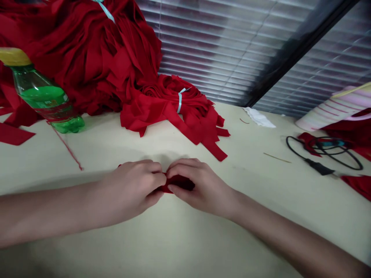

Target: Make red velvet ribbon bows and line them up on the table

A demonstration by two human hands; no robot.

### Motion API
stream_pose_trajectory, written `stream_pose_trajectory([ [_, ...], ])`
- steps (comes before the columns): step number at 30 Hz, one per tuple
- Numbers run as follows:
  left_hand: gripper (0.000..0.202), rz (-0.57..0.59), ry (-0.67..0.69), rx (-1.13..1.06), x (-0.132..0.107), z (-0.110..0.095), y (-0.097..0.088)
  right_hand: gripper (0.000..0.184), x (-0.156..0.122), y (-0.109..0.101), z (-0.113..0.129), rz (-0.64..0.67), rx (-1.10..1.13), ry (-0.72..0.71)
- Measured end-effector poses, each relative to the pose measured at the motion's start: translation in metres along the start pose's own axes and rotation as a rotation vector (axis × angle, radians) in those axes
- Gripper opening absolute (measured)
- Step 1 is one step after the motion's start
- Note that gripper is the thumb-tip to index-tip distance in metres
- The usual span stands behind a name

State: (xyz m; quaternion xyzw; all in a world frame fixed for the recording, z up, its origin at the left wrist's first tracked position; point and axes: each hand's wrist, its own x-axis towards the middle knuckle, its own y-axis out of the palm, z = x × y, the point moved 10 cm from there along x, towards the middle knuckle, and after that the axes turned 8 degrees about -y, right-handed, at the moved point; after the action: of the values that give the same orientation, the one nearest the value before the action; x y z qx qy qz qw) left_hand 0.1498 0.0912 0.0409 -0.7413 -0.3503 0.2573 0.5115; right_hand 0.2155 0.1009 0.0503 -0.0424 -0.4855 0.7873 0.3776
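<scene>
My left hand (136,189) and my right hand (197,185) meet near the middle of the cream table (185,239). Both have their fingers curled and pinched onto a small piece of red cloth (178,181), which shows between the fingertips and is mostly hidden under them. A sliver of the same red shows past the left hand's knuckles. Behind the hands lies a bundle of red cloth strips (174,108) tied with a pale blue band, its loose ends fanned toward me.
A big heap of red cloth (87,50) fills the back left. A green plastic bottle (43,96) with a yellow cap lies tilted at the left. A black cable (324,152), red scraps and a striped cone-shaped object (333,108) sit at the right. Window blinds stand behind.
</scene>
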Motion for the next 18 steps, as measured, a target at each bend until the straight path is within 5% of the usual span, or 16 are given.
stream_pose_trajectory([
  [9,0.023,0.038,0.081,-0.010,0.000,-0.005,0.001,0.015,0.004,-0.003,0.006,0.000,-0.053,-0.042],
  [18,0.024,0.020,0.106,-0.148,0.006,0.004,0.000,0.019,0.009,0.013,0.000,0.165,-0.099,0.098],
])
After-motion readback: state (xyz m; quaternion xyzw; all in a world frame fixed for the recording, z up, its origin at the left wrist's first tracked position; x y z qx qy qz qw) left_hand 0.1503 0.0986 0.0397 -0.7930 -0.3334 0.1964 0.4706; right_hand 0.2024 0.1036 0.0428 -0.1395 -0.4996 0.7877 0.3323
